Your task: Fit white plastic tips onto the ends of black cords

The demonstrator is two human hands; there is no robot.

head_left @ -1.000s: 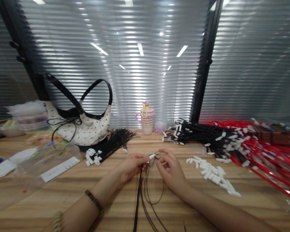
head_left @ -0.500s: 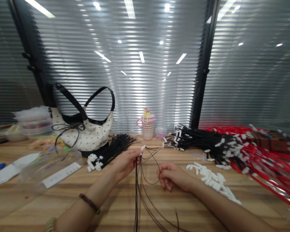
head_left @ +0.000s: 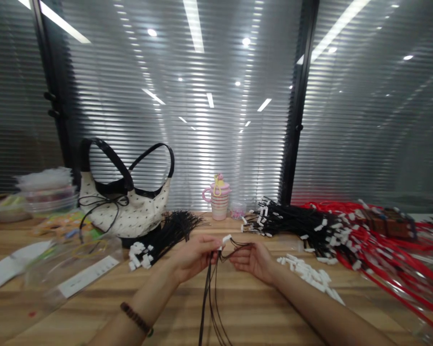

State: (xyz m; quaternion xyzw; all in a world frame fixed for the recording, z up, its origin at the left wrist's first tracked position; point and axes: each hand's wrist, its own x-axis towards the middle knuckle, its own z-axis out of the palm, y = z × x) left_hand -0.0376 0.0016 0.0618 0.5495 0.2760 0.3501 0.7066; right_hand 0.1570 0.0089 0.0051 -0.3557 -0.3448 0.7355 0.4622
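Observation:
Near the middle of the wooden table, my left hand [head_left: 198, 254] pinches a small white connector [head_left: 226, 239] and the top of several dark cords [head_left: 210, 293]. The cords hang down toward the near edge. My right hand [head_left: 254, 261] is just right of it, fingers closed on the thin dark cord loops [head_left: 238, 246] coming from the connector. A pile of white connectors [head_left: 310, 274] lies right of my right hand. Left of my left hand is a bundle of black cords [head_left: 176, 230] with white ends [head_left: 140, 254].
A dotted handbag [head_left: 130, 211] stands at the back left, beside plastic containers [head_left: 48, 192] and clear bags [head_left: 82, 269]. A pink striped cup [head_left: 220, 204] is at the back centre. Black cords [head_left: 292, 218] and red straps [head_left: 382, 254] lie at right.
My right hand has moved up toward the connector and now holds the cord loops, which hung wide before. The view has tilted up slightly.

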